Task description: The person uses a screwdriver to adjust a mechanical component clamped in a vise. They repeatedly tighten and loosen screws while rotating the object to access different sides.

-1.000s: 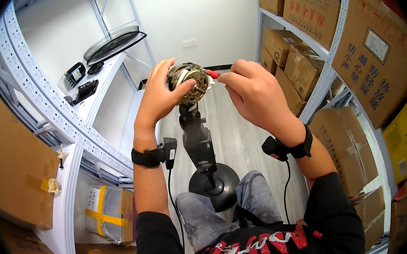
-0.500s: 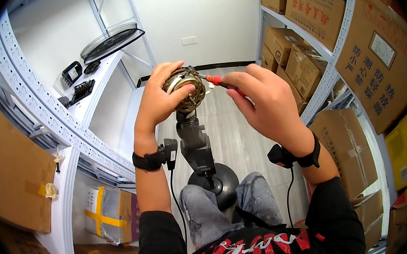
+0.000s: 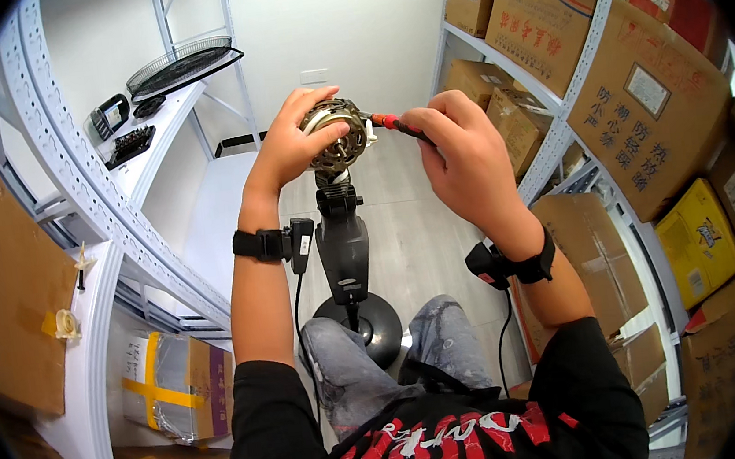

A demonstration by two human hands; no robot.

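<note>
amid white shelving (image 3: 161,125), left hand (image 3: 291,148) grips a round, slotted brassy motor (image 3: 356,135), right hand (image 3: 468,156) a red-black screwdriver (image 3: 389,122).

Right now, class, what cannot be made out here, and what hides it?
In the head view:
Far side of the round, brass-coloured metal motor: turned away, partly covered by the left hand.
Tip of the slim red-and-black screwdriver: too small to tell.
Palm of the right hand: hidden by its own back.
Outer edge of the large brown cardboard box, far left: cut off by the picture's black edge.
</note>
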